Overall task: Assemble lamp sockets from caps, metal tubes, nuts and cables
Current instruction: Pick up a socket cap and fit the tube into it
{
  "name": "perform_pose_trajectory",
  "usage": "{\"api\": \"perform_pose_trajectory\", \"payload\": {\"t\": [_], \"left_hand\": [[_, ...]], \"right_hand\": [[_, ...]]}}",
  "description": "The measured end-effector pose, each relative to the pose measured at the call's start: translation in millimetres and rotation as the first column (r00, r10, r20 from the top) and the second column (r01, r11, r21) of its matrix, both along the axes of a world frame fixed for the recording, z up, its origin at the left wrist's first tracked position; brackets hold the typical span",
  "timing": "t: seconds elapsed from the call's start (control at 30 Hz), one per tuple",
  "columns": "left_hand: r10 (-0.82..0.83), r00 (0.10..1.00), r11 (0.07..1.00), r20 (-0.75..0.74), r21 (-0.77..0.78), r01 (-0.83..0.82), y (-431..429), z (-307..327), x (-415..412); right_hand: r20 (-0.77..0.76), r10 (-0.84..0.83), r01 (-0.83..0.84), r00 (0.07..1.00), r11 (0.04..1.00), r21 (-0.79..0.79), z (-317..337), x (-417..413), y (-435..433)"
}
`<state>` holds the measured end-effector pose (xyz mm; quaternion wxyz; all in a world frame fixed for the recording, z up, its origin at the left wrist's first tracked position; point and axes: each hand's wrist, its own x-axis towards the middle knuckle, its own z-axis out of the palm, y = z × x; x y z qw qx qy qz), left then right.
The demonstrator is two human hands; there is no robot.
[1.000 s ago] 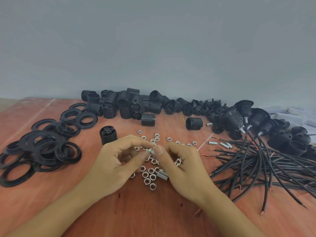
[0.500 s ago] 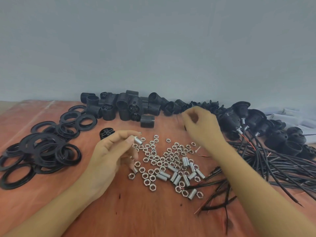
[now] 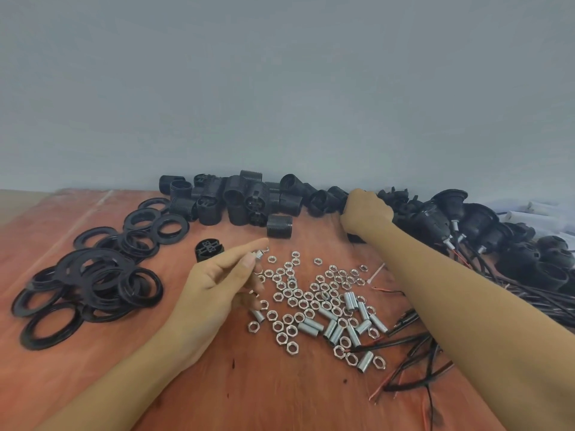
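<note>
Both hands are working above a reddish-brown wooden table [image 3: 280, 396]. The left hand [image 3: 222, 284] is pinching a short silver metal tube [image 3: 257, 254] between thumb and forefinger. The right hand [image 3: 367, 213] is reaching far forward, its fingers curling down into a long pile of black threaded plastic caps [image 3: 236, 197]; whether it is gripping one I cannot tell. That pile is running along the grey wall [image 3: 280, 88], beyond both hands. A heap of flat black plastic rings [image 3: 102, 281] is lying well to the left of the left hand. Black sockets fitted with cables [image 3: 451, 213] are sitting just right of the right hand, and loose black cables [image 3: 410, 340] are trailing under the right forearm. Silver hexagonal nuts [image 3: 298, 293] are lying scattered between the two arms, with loose silver tubes [image 3: 350, 301] among them, nearer the right forearm. One black cap [image 3: 205, 248] is standing just beyond the left hand.
</note>
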<state>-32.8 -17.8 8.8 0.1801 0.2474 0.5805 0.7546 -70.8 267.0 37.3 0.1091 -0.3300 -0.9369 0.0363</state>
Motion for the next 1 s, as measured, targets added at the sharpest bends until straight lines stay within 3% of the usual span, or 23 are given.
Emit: {"api": "perform_pose_trajectory", "payload": {"t": [0.1, 0.2, 0.27, 0.33, 0.4, 0.6, 1.0], "left_hand": [[0.014, 0.999, 1.0, -0.036, -0.024, -0.015, -1.0, -0.3, 0.0], [0.087, 0.992, 0.996, -0.093, -0.01, -0.088, -0.2, 2.0, 0.2], [0.116, 0.989, 0.993, -0.089, 0.015, -0.115, 0.4, 3.3, 0.4], [0.118, 0.99, 0.993, -0.082, 0.027, -0.116, 0.6, 3.9, 1.4], [0.106, 0.989, 0.994, -0.099, 0.02, -0.105, 0.6, 3.5, 2.7], [0.063, 0.975, 0.997, -0.213, -0.031, -0.072, 1.2, 3.1, 8.0], [0.0, 0.944, 0.996, -0.331, -0.088, -0.031, -0.4, 2.3, 6.1]], "right_hand": [[-0.064, 0.015, -0.012, 0.998, 0.999, 0.046, 9.6, 7.1, -4.2], [-0.397, 0.181, -0.235, 0.9, 0.967, -0.094, 23.3, 28.9, -16.7], [-0.594, 0.202, -0.446, 0.779, 0.845, -0.297, 31.2, 56.1, -35.6], [-0.702, 0.187, -0.64, 0.688, 0.613, -0.463, 33.0, 88.2, -59.4], [-0.737, 0.171, -0.725, 0.653, 0.422, -0.544, 26.1, 114.4, -78.3], [-0.734, 0.131, -0.743, 0.666, 0.204, -0.637, -2.7, 138.4, -103.4], [-0.768, 0.183, -0.783, 0.614, 0.259, -0.565, -14.6, 141.9, -105.1]]}}
